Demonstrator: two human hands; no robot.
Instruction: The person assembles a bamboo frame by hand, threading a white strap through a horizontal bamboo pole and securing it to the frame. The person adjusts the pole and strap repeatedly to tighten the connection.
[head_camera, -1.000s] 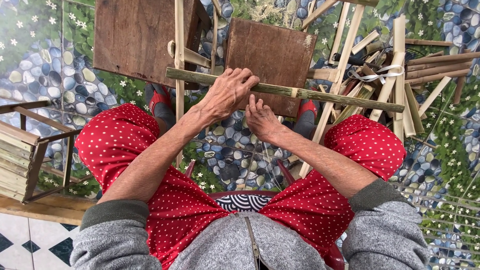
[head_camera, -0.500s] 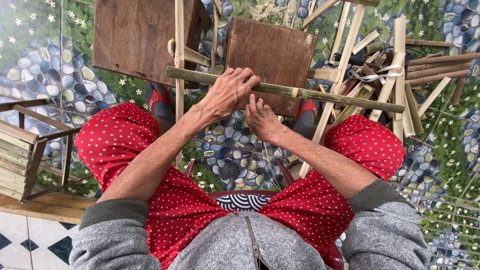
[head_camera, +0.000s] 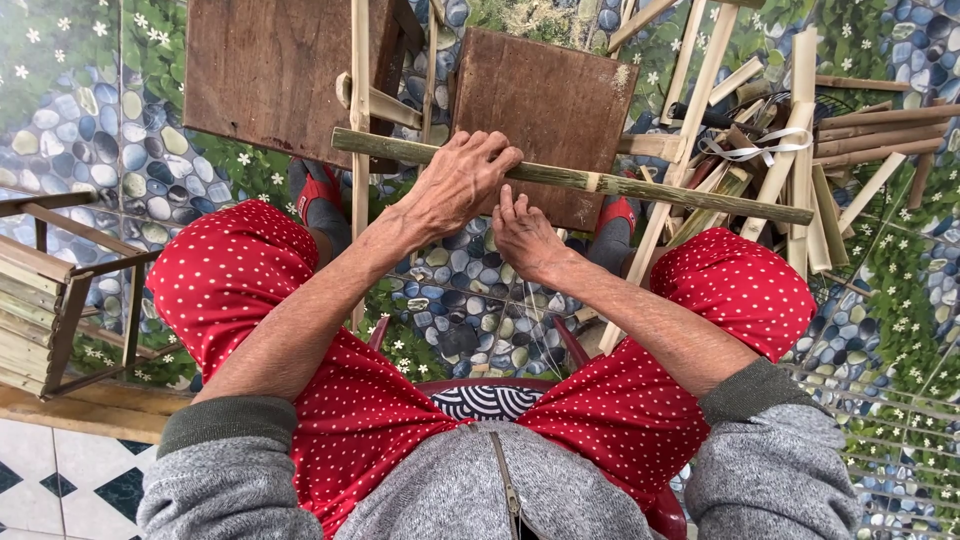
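Two brown wooden boards (head_camera: 545, 110), pile of split bamboo slats (head_camera: 800, 170), slatted bamboo frame (head_camera: 50, 300) at left, pebble-and-flower patterned floor (head_camera: 70, 100), red chair rim (head_camera: 560, 385)

1. The light is bright, even daylight, with only soft, weak shadows under the arms.
2. There is no strong glare.
3. The picture is sharp in the centre; straight lines bend near the edges.

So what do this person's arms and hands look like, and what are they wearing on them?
Both hands, the left hand and the right hand, are bare: no gloves, rings or watch show. The forearms are bare too. The grey sleeves are pushed up toward the elbows, each ending in a darker ribbed cuff.
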